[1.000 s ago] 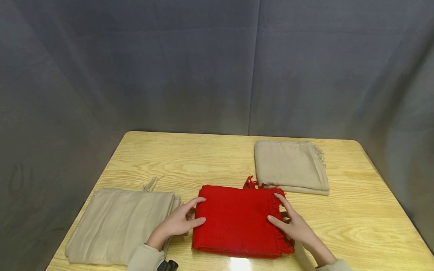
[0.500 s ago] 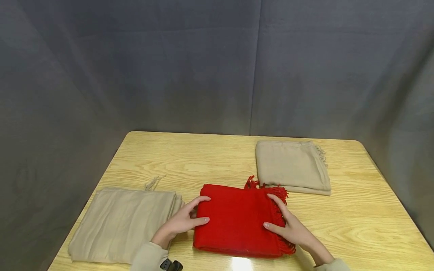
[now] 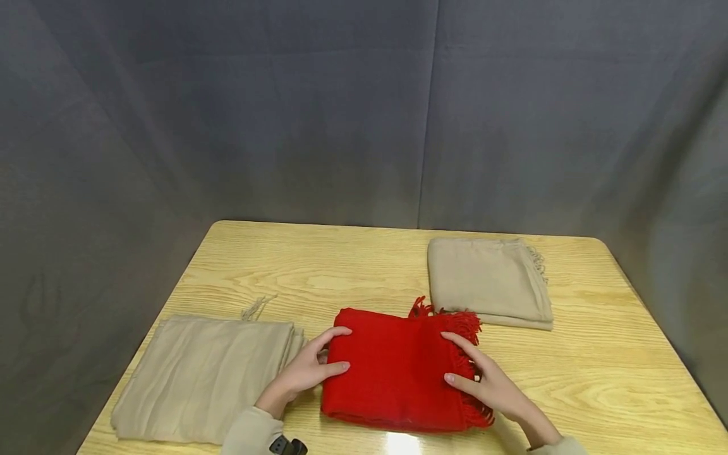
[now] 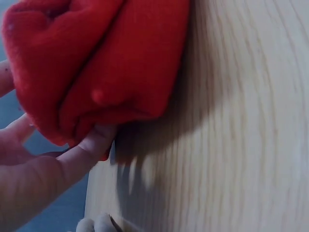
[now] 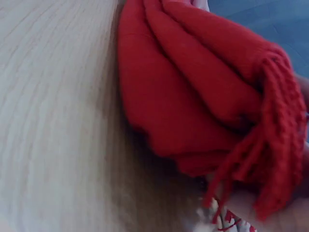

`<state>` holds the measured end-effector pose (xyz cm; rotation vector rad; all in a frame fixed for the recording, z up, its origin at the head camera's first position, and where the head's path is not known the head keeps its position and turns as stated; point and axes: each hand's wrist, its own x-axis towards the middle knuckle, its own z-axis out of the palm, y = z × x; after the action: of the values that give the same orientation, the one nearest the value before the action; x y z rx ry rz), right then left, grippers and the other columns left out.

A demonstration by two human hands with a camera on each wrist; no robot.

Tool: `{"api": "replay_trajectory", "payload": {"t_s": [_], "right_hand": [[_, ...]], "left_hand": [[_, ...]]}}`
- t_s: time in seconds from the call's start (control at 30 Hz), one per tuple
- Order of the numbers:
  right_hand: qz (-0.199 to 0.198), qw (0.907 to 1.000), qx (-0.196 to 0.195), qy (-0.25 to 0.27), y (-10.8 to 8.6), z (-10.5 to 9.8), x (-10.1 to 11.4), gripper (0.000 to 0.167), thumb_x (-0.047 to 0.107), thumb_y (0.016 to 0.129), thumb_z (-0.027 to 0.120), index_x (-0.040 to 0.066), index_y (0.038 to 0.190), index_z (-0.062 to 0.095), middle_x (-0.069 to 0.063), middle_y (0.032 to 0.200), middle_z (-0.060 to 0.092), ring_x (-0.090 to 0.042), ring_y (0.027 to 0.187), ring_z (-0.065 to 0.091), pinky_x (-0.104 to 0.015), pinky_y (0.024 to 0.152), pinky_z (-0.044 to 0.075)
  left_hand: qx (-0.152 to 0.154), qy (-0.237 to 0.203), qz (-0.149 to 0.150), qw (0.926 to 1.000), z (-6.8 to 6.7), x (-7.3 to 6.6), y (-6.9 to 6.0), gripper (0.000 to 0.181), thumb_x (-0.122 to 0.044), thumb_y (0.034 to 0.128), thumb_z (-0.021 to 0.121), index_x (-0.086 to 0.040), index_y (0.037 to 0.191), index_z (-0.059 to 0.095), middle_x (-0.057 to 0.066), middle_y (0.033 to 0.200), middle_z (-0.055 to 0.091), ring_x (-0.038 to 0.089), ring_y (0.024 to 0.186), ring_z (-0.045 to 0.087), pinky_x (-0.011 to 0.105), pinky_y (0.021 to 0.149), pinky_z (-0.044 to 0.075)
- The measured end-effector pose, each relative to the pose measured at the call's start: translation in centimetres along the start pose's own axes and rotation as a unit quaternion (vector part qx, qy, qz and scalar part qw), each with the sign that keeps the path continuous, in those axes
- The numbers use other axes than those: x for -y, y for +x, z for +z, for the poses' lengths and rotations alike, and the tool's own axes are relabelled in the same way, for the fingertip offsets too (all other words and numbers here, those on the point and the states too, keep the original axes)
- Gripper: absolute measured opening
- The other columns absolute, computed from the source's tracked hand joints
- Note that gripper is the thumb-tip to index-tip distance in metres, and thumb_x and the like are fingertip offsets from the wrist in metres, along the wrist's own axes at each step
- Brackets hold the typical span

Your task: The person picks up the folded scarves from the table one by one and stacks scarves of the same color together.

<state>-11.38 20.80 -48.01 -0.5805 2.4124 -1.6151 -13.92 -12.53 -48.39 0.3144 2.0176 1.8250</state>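
Note:
A folded red scarf with fringe along its right side lies near the front middle of the table in the head view. My left hand grips its left edge, thumb and index finger on top. In the left wrist view, another finger of the left hand goes underneath the thick folds. At the fringed side, my right hand holds the scarf with thumb and index finger on the upper layer. Red tassels hang over the right hand in the right wrist view and partly hide it.
A folded beige cloth lies to the left, close to my left wrist. Another folded beige scarf with fringe sits at the back right, just behind the red one. The wooden table ends at a grey curtain.
My right thumb and index finger have shifted left, from the fringe onto the scarf's upper layer. The left fingertips have moved slightly right. The beige cloths have stayed in place.

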Motion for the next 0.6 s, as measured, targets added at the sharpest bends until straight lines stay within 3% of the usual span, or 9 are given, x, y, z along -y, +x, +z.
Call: {"api": "replay_trajectory", "payload": {"t_s": [0.13, 0.3, 0.5, 0.6], "right_hand": [[0.042, 0.9937, -0.018, 0.102, 0.2, 0.4, 0.0, 0.056, 0.005, 0.082, 0.064, 0.007, 0.131, 0.038, -0.018, 0.12, 0.044, -0.015, 0.097, 0.055, -0.032, 0.078, 0.048], [0.084, 0.9804, -0.063, 0.166, 0.4, 1.0, 0.0, 0.057, -0.007, 0.072, 0.062, 0.003, 0.124, 0.041, -0.014, 0.111, 0.049, -0.019, 0.09, 0.056, -0.034, 0.074, 0.048], [0.082, 0.971, -0.1, 0.201, 0.6, 1.5, 0.4, 0.056, -0.014, 0.065, 0.057, 0.002, 0.118, 0.044, -0.008, 0.102, 0.054, -0.019, 0.083, 0.058, -0.034, 0.068, 0.05], [0.075, 0.9718, -0.106, 0.197, 0.6, 1.6, 0.7, 0.056, -0.014, 0.065, 0.058, 0.001, 0.118, 0.045, -0.008, 0.101, 0.054, -0.019, 0.083, 0.057, -0.033, 0.068, 0.05]], "left_hand": [[-0.007, -0.005, 0.005, 1.0, 0.1, 0.0, 0.0, 0.054, -0.003, 0.0827, 0.063, -0.01, 0.132, 0.042, 0.018, 0.12, 0.044, 0.026, 0.091, 0.056, 0.038, 0.07, 0.051], [-0.021, -0.002, 0.01, 0.9997, 0.2, -0.3, 0.1, 0.054, 0.0, 0.08, 0.064, -0.009, 0.129, 0.044, 0.015, 0.114, 0.046, 0.024, 0.086, 0.056, 0.036, 0.069, 0.05], [-0.027, -0.033, 0.009, 0.9991, 0.5, -0.8, 0.1, 0.054, 0.004, 0.0785, 0.062, -0.008, 0.128, 0.045, 0.016, 0.114, 0.045, 0.023, 0.08, 0.058, 0.037, 0.066, 0.051], [-0.024, -0.041, 0.01, 0.9988, 0.5, -1.1, 0.1, 0.054, 0.006, 0.0782, 0.062, -0.006, 0.128, 0.045, 0.017, 0.114, 0.043, 0.024, 0.077, 0.059, 0.037, 0.065, 0.051]]}}
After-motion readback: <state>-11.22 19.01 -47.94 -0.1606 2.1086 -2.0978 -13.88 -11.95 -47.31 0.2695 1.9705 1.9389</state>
